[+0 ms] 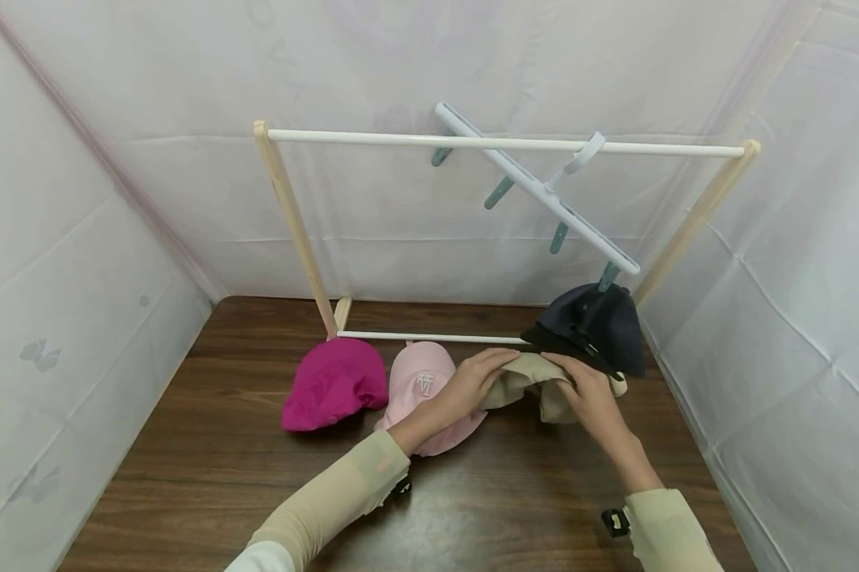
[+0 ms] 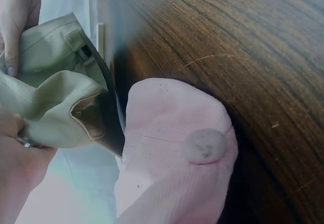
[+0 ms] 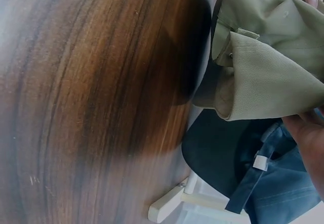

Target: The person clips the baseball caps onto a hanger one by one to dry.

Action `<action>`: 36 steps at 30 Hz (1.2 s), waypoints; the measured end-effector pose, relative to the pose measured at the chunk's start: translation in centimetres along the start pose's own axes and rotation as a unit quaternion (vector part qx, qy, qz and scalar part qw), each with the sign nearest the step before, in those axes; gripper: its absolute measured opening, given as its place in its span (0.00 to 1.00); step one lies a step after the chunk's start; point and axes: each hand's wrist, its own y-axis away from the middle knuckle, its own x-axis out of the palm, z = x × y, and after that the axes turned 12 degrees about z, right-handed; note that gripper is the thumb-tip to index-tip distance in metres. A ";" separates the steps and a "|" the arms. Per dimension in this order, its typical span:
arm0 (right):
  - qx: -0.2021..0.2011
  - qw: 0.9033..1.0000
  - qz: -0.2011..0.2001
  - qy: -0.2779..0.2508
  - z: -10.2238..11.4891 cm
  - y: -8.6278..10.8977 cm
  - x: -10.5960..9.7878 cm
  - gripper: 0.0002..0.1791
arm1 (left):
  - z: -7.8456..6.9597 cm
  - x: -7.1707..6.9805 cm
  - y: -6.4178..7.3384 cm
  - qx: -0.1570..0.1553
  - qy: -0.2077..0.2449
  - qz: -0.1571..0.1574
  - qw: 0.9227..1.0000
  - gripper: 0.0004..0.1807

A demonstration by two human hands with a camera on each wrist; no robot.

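Observation:
A khaki cap [image 1: 528, 369] is held between both hands close over the table. My left hand [image 1: 472, 385] grips its left side; in the left wrist view the thumb and fingers pinch the folded cloth. On the other side my right hand [image 1: 592, 397] holds the cap's edge, fingers over the top. Just behind the right hand, a navy cap [image 1: 608, 326] hangs from the nearest clip of a pale blue clip hanger [image 1: 536, 187]. The pink cap [image 1: 418, 369], with white stitched letters, lies under the left forearm. Left of it is a magenta cap [image 1: 336, 381].
The hanger hooks over the white top bar [image 1: 372, 139] of a rack with wooden side posts [image 1: 296, 218]. Its other clips [image 1: 499, 193] hold nothing. The rack stands at the back of the dark wooden table [image 1: 207, 477]. White sheets [image 1: 150, 119] enclose the back and sides.

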 end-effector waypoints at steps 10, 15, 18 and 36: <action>-0.004 1.000 -0.002 0.007 0.3 -0.4 -0.2 0.26 | 0.0 -0.3 -0.1 0.010 0.000 -0.015 1.000 0.20; -0.012 1.000 -0.007 0.010 0.4 -0.6 -0.2 0.27 | 0.0 -0.4 -0.1 0.010 -0.007 -0.017 1.000 0.19; -0.017 1.000 -0.009 0.013 0.5 -0.8 -0.3 0.27 | 0.0 -0.5 -0.1 0.014 -0.005 -0.023 1.000 0.19; -0.023 1.000 -0.017 0.008 0.4 -1.2 -0.8 0.28 | -0.7 -0.9 -0.6 -0.005 0.003 -0.019 1.000 0.19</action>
